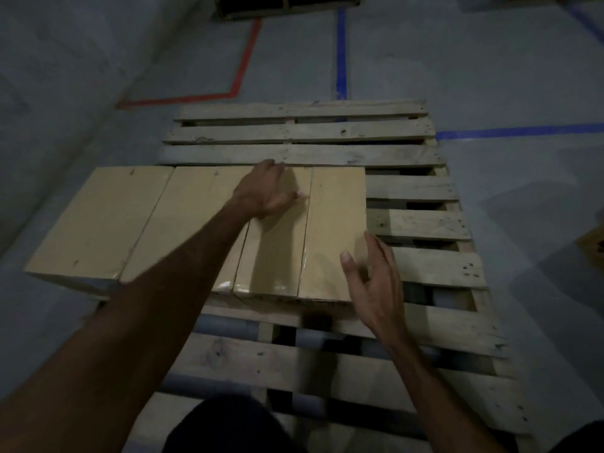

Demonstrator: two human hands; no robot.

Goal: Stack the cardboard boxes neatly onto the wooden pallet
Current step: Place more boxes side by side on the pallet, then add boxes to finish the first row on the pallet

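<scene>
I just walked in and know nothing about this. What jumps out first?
A row of tan cardboard boxes sits side by side on the left part of a wooden pallet. The left hand rests on top of the boxes, while the right hand is open beside the rightmost box. Red tape and blue tape mark the floor beyond.

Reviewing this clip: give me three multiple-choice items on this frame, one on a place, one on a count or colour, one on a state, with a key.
1. Where does the left hand rest?
A. on top of the boxes
B. on the floor
C. on a bare pallet slat

2. How many cardboard boxes stand in the row on the wooden pallet?
A. two
B. four
C. six

3. How is the right hand?
A. clenched in a fist
B. gripping a box
C. open, beside the rightmost box

Key: A, its palm lies on the box tops; B, four tops side by side; C, its fingers are spread and hold nothing.
</scene>
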